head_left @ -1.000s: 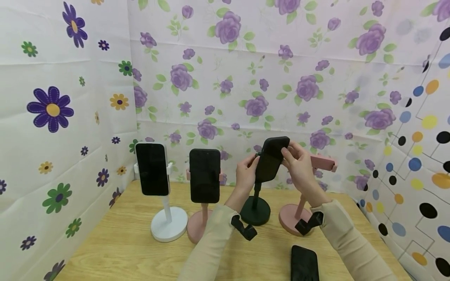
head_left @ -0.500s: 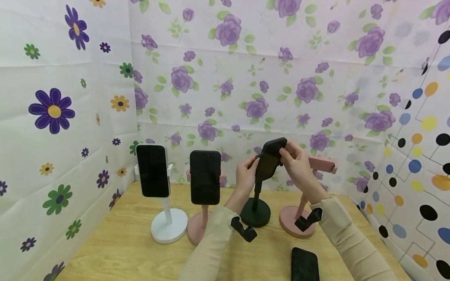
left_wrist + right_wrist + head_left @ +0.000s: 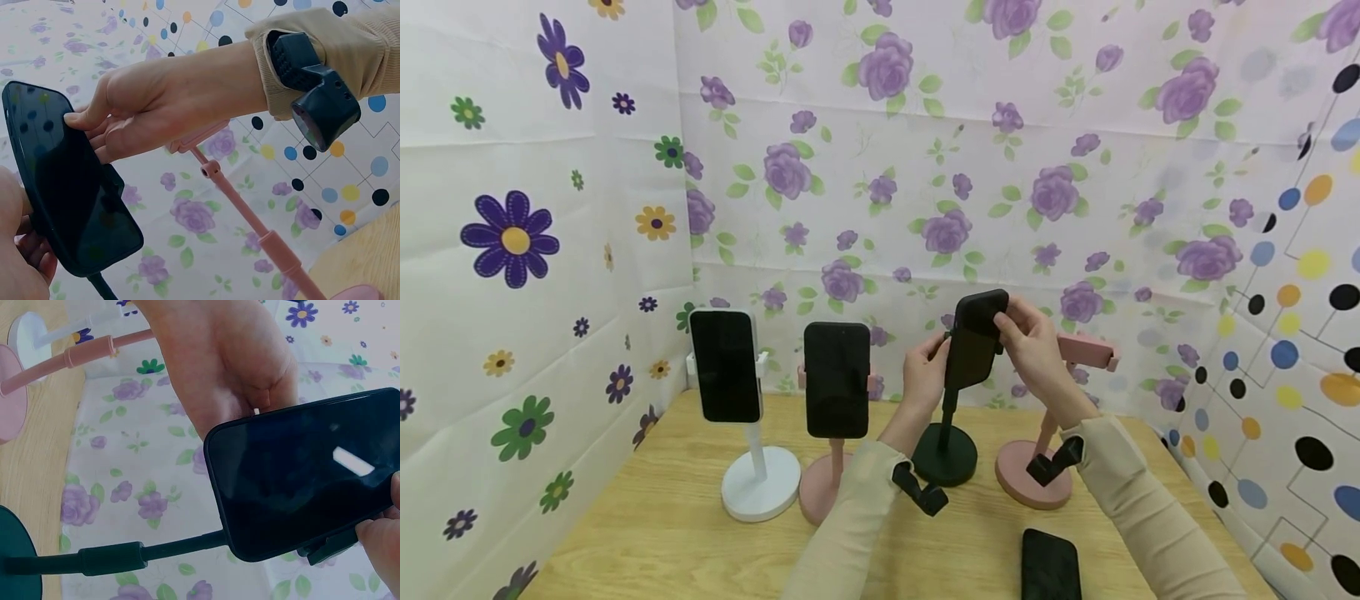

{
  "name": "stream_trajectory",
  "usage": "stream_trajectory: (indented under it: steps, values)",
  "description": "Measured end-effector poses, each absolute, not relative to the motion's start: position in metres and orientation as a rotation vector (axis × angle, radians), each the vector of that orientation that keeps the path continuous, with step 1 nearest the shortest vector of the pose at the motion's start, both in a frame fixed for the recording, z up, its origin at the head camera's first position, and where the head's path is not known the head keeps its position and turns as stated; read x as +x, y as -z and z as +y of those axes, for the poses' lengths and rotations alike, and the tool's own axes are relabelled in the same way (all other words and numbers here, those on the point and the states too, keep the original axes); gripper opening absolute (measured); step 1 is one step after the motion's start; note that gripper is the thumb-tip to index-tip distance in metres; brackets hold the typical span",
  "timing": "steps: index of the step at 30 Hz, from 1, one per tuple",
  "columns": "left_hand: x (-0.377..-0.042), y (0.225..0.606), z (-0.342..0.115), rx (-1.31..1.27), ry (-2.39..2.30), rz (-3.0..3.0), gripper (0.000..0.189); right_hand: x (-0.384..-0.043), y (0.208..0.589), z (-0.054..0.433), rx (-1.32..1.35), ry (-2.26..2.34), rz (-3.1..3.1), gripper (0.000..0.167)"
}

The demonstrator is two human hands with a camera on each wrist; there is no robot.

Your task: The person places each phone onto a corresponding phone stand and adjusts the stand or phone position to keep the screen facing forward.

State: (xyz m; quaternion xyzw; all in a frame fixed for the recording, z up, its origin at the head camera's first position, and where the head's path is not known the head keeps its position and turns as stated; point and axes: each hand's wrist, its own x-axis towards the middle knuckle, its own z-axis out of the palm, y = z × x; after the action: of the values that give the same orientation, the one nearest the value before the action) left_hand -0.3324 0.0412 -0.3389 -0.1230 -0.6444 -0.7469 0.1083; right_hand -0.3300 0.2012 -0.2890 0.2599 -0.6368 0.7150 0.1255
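Fingers of the right hand [image 3: 1033, 350] pinched the upper right edge of a black phone [image 3: 973, 342], thumb against the dark screen and the other fingers behind. Thumb and fingers of the left hand [image 3: 923, 371] were curled close together on the holder of the dark green stand [image 3: 946, 458] at the phone's left edge, part of that grip being hidden by the phone. Said phone stood upright at the head of this stand, top leaning slightly right, screen facing the person. A clamp arm [image 3: 334, 547] showed behind its right edge in the right wrist view; whether the phone was fully seated could not be determined. To the left stood a white stand [image 3: 762, 487] bearing a pale-rimmed phone [image 3: 726, 367], and just beside it a pink stand [image 3: 820, 483] bearing a dark phone [image 3: 837, 379]; both screens were dark. Right of the working position stood a second pink stand [image 3: 1022, 475], its holder [image 3: 1088, 351] set crosswise. A loose phone [image 3: 1050, 565] lay near the front of the wood-grained table [image 3: 647, 517], cut off by the lower border. Beige sleeves [image 3: 853, 517] covered both forearms, and a black wrist camera [image 3: 925, 493] was worn at each cuff. Purple-flowered cloth [image 3: 880, 208] hung behind.
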Motion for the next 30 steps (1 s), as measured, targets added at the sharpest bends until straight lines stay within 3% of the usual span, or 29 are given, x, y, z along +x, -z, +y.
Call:
stream_trajectory:
  steps: [13,22,30]
  values:
    - [-0.332,0.338,0.040,-0.385,2.125,-1.944,0.027,-0.335,0.283,0.205,0.734,-1.867,-2.067,0.016]
    - [-0.332,0.338,0.041,-0.448,2.035,-1.982,0.027,-0.335,0.274,0.210,0.788,-1.735,-2.151,0.041]
    - [-0.334,0.339,0.039,-0.430,2.046,-2.018,0.032,-0.335,0.271,0.211,0.780,-1.793,-2.140,0.038]
